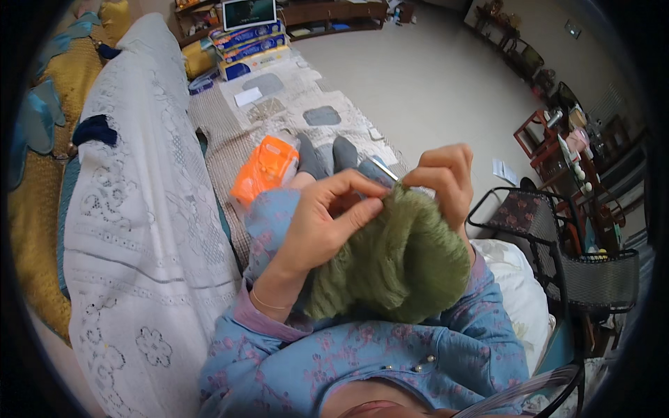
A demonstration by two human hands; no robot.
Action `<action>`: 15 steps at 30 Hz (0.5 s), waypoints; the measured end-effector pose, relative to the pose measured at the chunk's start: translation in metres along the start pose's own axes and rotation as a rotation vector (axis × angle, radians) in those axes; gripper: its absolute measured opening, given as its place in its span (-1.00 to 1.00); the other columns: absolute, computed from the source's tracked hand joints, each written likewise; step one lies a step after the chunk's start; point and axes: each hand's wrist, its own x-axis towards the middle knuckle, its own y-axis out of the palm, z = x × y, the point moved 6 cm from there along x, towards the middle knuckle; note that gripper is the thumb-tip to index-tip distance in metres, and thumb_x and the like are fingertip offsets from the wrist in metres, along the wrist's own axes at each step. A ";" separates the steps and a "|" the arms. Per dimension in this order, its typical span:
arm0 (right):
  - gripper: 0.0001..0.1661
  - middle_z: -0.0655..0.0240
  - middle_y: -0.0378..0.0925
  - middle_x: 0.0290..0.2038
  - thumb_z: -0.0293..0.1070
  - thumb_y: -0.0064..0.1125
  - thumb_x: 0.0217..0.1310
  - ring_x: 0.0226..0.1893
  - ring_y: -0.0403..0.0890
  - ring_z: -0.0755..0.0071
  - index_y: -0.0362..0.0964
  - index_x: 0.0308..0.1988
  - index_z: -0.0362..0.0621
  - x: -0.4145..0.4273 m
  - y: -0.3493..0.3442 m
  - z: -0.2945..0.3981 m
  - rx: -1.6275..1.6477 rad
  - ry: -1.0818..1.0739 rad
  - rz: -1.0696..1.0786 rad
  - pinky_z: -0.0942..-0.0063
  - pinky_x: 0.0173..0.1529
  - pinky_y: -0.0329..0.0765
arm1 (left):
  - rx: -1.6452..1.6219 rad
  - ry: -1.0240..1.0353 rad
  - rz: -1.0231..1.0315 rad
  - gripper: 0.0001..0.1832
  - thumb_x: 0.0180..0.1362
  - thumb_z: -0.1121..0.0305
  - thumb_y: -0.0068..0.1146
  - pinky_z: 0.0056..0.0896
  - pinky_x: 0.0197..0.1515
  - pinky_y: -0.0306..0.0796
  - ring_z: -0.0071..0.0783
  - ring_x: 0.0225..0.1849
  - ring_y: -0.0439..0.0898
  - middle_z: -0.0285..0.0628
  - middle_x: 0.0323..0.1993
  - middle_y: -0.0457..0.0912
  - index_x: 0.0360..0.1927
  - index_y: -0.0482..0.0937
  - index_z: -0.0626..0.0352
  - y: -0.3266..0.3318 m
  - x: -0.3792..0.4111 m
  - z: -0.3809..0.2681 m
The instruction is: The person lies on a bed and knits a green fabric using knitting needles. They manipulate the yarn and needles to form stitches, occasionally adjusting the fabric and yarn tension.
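Observation:
A green knitted piece [387, 261] hangs bunched over my lap, its upper edge raised between both hands. My left hand [326, 224] pinches that edge between thumb and fingers. Close beside it, my right hand [444, 177] grips the same edge with bent fingers, its palm partly hidden by the fabric. A slim metal needle [385, 168] sticks out at the top edge between the hands, pointing up and left. Its other end is hidden, so which hand holds it is unclear.
An orange plastic bag [266, 167] lies beside my feet [329, 154] on the covered seat. Beyond are stacked tissue packs [251, 49] and a tablet [249, 14]. A lace-covered backrest [151, 209] runs along the left. At right stand a metal-framed cart [554, 224] and a white cushion [509, 282].

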 end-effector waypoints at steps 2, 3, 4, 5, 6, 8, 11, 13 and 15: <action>-0.71 0.40 0.33 -0.52 -0.16 0.24 -0.27 -0.47 0.28 0.39 0.43 -0.51 -0.09 -0.007 -0.004 -0.003 0.078 0.059 -0.074 0.45 -0.31 0.18 | -0.009 -0.012 -0.036 -0.87 0.11 0.54 0.07 -0.74 -0.29 0.35 -0.76 -0.36 0.48 -0.38 -0.43 0.56 -0.25 0.54 0.30 -0.003 0.000 -0.005; -0.71 0.39 0.31 -0.54 -0.16 0.26 -0.27 -0.47 0.27 0.39 0.43 -0.51 -0.10 -0.008 -0.007 -0.004 0.109 0.069 -0.105 0.45 -0.33 0.19 | -0.056 0.005 -0.034 -0.86 0.11 0.54 0.06 -0.73 -0.29 0.36 -0.74 -0.37 0.49 -0.37 -0.43 0.56 -0.24 0.54 0.31 -0.004 0.001 -0.006; -0.71 0.40 0.30 -0.54 -0.16 0.26 -0.27 -0.48 0.26 0.40 0.43 -0.51 -0.10 -0.010 -0.008 -0.006 0.136 0.076 -0.102 0.46 -0.35 0.19 | -0.090 0.023 -0.006 -0.85 0.11 0.56 0.04 -0.70 -0.25 0.36 -0.70 -0.34 0.49 -0.35 -0.41 0.57 -0.23 0.55 0.33 -0.004 0.002 -0.009; -0.71 0.40 0.29 -0.55 -0.16 0.27 -0.26 -0.48 0.25 0.41 0.43 -0.51 -0.11 -0.012 -0.009 -0.008 0.164 0.083 -0.098 0.46 -0.36 0.19 | -0.099 0.032 -0.006 -0.85 0.11 0.57 0.04 -0.70 -0.23 0.36 -0.70 -0.33 0.49 -0.34 -0.40 0.57 -0.23 0.55 0.33 -0.004 0.002 -0.010; -0.71 0.41 0.28 -0.55 -0.16 0.27 -0.26 -0.48 0.24 0.41 0.43 -0.51 -0.11 -0.014 -0.010 -0.009 0.188 0.092 -0.093 0.47 -0.37 0.18 | -0.112 0.039 -0.004 -0.84 0.11 0.57 0.03 -0.69 -0.22 0.36 -0.69 -0.31 0.49 -0.33 -0.38 0.57 -0.23 0.55 0.34 -0.003 0.001 -0.010; -0.70 0.42 0.28 -0.56 -0.16 0.27 -0.27 -0.48 0.23 0.42 0.44 -0.52 -0.11 -0.016 -0.010 -0.009 0.184 0.095 -0.093 0.48 -0.38 0.18 | -0.125 0.050 0.023 -0.83 0.11 0.58 0.01 -0.68 -0.19 0.34 -0.68 -0.27 0.47 -0.32 -0.35 0.56 -0.22 0.55 0.35 -0.004 0.001 -0.010; -0.70 0.43 0.27 -0.56 -0.15 0.27 -0.26 -0.49 0.22 0.44 0.44 -0.53 -0.11 -0.018 -0.008 -0.011 0.202 0.083 -0.122 0.48 -0.40 0.17 | -0.088 0.035 0.021 -0.82 0.11 0.58 0.01 -0.70 -0.22 0.32 -0.70 -0.30 0.46 -0.34 -0.37 0.54 -0.21 0.55 0.35 -0.004 0.001 -0.011; -0.70 0.43 0.27 -0.56 -0.14 0.27 -0.26 -0.49 0.21 0.45 0.44 -0.54 -0.11 -0.018 -0.007 -0.010 0.216 0.071 -0.122 0.49 -0.40 0.17 | -0.096 0.010 0.005 -0.80 0.05 0.55 0.06 -0.63 -0.15 0.29 -0.59 -0.25 0.45 -0.21 -0.27 0.54 -0.21 0.54 0.33 -0.007 -0.001 -0.008; -0.70 0.44 0.26 -0.57 -0.13 0.28 -0.26 -0.49 0.21 0.45 0.45 -0.54 -0.11 -0.017 -0.007 -0.010 0.231 0.067 -0.107 0.51 -0.40 0.17 | -0.084 0.037 0.006 -0.80 0.05 0.55 0.06 -0.66 -0.20 0.27 -0.62 -0.30 0.43 -0.21 -0.28 0.54 -0.21 0.55 0.33 -0.008 0.000 -0.009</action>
